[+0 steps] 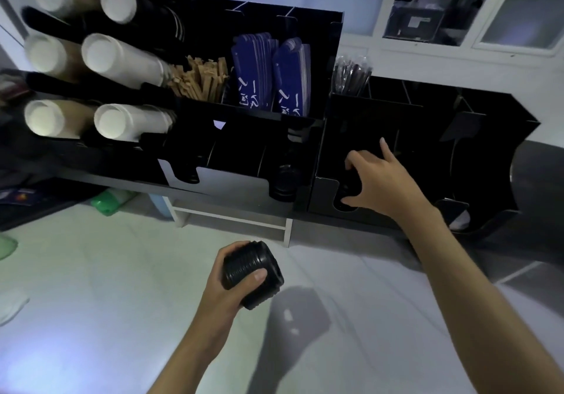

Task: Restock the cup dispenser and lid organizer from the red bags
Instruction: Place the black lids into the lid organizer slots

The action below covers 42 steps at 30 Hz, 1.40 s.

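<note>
The left hand curls its fingers around a ribbed stack of black lids, held above the pale desk. The right hand reaches into a front slot of the black lid organizer, fingers curved on dark lids there. At left, the cup dispenser holds white cup stacks; nearby compartments hold wooden stirrers and blue sleeves.

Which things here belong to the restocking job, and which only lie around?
Job:
- stack of black lids in left hand
- lid organizer, right hand at its slot
- cup dispenser

Lying around:
- wooden stirrers
- blue sleeves
- straws
</note>
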Motion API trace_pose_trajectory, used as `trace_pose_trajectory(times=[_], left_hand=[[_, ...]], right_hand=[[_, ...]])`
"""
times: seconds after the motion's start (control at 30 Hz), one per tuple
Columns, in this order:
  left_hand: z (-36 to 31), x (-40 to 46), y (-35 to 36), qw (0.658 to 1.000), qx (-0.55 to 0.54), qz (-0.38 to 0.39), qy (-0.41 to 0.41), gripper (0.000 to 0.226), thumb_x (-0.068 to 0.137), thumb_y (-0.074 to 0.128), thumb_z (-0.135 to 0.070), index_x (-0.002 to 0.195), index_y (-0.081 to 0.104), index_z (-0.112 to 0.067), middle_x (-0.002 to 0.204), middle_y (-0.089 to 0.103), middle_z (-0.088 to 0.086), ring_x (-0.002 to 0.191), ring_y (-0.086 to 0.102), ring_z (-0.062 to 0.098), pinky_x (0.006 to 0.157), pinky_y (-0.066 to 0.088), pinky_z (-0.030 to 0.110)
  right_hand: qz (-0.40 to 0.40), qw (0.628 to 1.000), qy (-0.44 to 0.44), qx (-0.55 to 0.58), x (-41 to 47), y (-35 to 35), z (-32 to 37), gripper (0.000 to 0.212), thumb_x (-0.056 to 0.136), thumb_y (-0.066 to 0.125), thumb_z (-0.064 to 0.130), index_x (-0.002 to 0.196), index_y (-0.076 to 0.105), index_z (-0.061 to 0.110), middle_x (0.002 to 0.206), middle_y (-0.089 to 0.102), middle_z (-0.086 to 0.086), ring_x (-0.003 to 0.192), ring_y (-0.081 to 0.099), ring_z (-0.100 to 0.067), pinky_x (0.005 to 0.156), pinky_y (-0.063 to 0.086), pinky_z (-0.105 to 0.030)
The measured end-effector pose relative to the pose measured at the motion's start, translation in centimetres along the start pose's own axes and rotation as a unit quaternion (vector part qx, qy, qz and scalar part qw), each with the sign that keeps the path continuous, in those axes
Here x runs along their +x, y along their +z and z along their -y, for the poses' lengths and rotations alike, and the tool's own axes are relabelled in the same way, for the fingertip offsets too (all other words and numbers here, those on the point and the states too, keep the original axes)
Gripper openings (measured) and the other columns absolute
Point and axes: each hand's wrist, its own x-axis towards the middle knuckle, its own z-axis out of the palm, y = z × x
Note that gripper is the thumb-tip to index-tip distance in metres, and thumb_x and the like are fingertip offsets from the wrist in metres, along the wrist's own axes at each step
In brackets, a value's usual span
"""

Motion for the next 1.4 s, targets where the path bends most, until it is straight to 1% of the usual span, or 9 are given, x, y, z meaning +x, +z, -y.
trace_pose_trajectory(times=[0.47, 0.6, 0.77, 0.87, 0.97, 1.07, 1.17, 1.3, 1.4], left_hand=[[0.7, 0.1, 1.6, 0.999, 0.030, -0.007, 0.022, 0.071, 0.058, 0.090, -0.045, 0.124, 0.066, -0.034, 0.116, 0.072, -0.003, 0.108, 0.071, 0.020, 0.082, 0.063, 0.037], [0.4, -1.1, 0.8, 0.999, 0.014, -0.016, 0.028, 0.073, 0.060, 0.090, -0.045, 0.128, 0.065, -0.032, 0.119, 0.072, -0.001, 0.109, 0.072, 0.024, 0.081, 0.061, 0.038], [0.0, -3.6, -0.4, 0.999, 0.007, -0.018, 0.027, 0.072, 0.062, 0.089, -0.043, 0.128, 0.064, -0.032, 0.120, 0.072, 0.000, 0.110, 0.073, 0.024, 0.082, 0.061, 0.040], [-0.7, -4.5, -0.7, 1.000, -0.007, -0.017, 0.023, 0.070, 0.063, 0.089, -0.042, 0.128, 0.064, -0.029, 0.120, 0.073, 0.002, 0.105, 0.075, 0.023, 0.083, 0.062, 0.043], [-1.2, -5.0, -0.9, 1.000, -0.004, -0.011, 0.029, 0.066, 0.070, 0.089, -0.035, 0.130, 0.063, -0.027, 0.119, 0.072, 0.002, 0.105, 0.075, 0.023, 0.080, 0.062, 0.038], [-1.2, -5.2, -1.0, 0.999, -0.013, -0.004, 0.030, 0.061, 0.075, 0.085, -0.027, 0.131, 0.062, -0.026, 0.118, 0.073, 0.002, 0.105, 0.075, 0.022, 0.076, 0.060, 0.032], [-0.9, -5.2, -0.6, 1.000, -0.009, -0.004, 0.024, 0.070, 0.068, 0.090, -0.037, 0.131, 0.060, -0.032, 0.118, 0.072, -0.003, 0.107, 0.074, 0.021, 0.079, 0.061, 0.035], [-0.8, -5.5, 0.6, 0.999, 0.017, 0.007, 0.030, 0.073, 0.063, 0.091, -0.047, 0.126, 0.056, -0.034, 0.115, 0.068, -0.008, 0.109, 0.071, 0.021, 0.081, 0.061, 0.037], [-1.1, -5.9, 1.4, 0.998, 0.025, 0.049, 0.028, 0.066, 0.070, 0.090, -0.042, 0.126, 0.056, -0.033, 0.113, 0.071, -0.005, 0.106, 0.072, 0.026, 0.072, 0.058, 0.033]], right_hand=[[0.062, 0.993, -0.016, -0.096, 0.4, 0.4, 0.6, 0.048, 0.082, 0.076, 0.056, 0.114, 0.060, 0.025, 0.111, 0.058, 0.001, 0.102, 0.064, -0.024, 0.129, 0.016, -0.046], [0.038, 0.992, 0.006, -0.118, -0.2, 0.4, 1.5, 0.035, 0.083, 0.079, 0.046, 0.097, 0.058, 0.023, 0.101, 0.058, 0.000, 0.086, 0.063, -0.023, 0.099, 0.047, -0.038], [0.005, 0.991, 0.010, -0.132, -1.2, 0.2, 2.6, 0.030, 0.085, 0.078, 0.043, 0.093, 0.062, 0.020, 0.096, 0.059, -0.001, 0.072, 0.061, -0.024, 0.064, 0.043, -0.033], [0.017, 0.995, 0.019, -0.099, -1.6, -0.3, 2.3, 0.031, 0.089, 0.077, 0.043, 0.104, 0.063, 0.020, 0.107, 0.060, -0.001, 0.089, 0.064, -0.026, 0.082, 0.051, -0.036], [0.048, 0.996, 0.043, -0.070, -2.8, -0.6, 2.5, 0.031, 0.092, 0.076, 0.039, 0.116, 0.067, 0.021, 0.129, 0.061, -0.005, 0.130, 0.055, -0.029, 0.126, 0.022, -0.048], [-0.064, 0.995, 0.072, 0.021, -6.0, -1.0, 5.1, 0.030, 0.092, 0.077, 0.032, 0.118, 0.071, 0.018, 0.138, 0.059, -0.009, 0.143, 0.045, -0.033, 0.126, 0.019, -0.063], [-0.128, 0.955, 0.031, 0.268, -10.3, -1.8, 9.3, 0.028, 0.092, 0.078, 0.032, 0.117, 0.072, 0.022, 0.127, 0.066, 0.003, 0.124, 0.060, -0.019, 0.109, 0.048, -0.046], [0.135, 0.831, 0.046, 0.538, -14.3, -1.5, 14.9, 0.068, 0.085, 0.085, 0.041, 0.143, 0.053, 0.053, 0.148, 0.053, 0.026, 0.135, 0.054, -0.001, 0.108, 0.051, -0.029], [0.160, 0.782, 0.058, 0.599, -15.6, 0.4, 16.9, 0.084, 0.085, 0.089, 0.023, 0.151, 0.045, 0.054, 0.150, 0.053, 0.020, 0.127, 0.064, -0.015, 0.105, 0.057, -0.038]])
